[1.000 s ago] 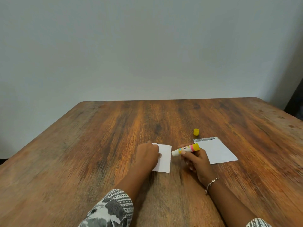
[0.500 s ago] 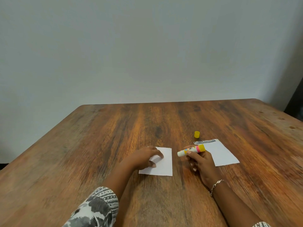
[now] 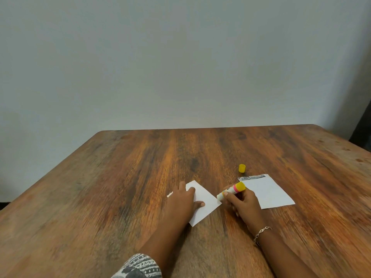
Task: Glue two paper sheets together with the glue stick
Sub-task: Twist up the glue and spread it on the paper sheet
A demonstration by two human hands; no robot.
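Observation:
A small white paper sheet lies turned like a diamond on the wooden table. My left hand rests flat on its left part, fingers spread, pinning it down. My right hand grips an uncapped glue stick with a yellow and pink body; its white tip points left and down and touches the sheet's right corner. A second, larger white sheet with a grey printed strip along its far edge lies just right of my right hand.
The glue stick's yellow cap stands on the table just beyond the larger sheet. A plain wall rises behind the table's far edge. A dark object shows at the far right edge.
My left hand has rotated the small sheet from square-on to a diamond angle and now lies flat on it. The glue stick's tip has come down to the sheet's right corner.

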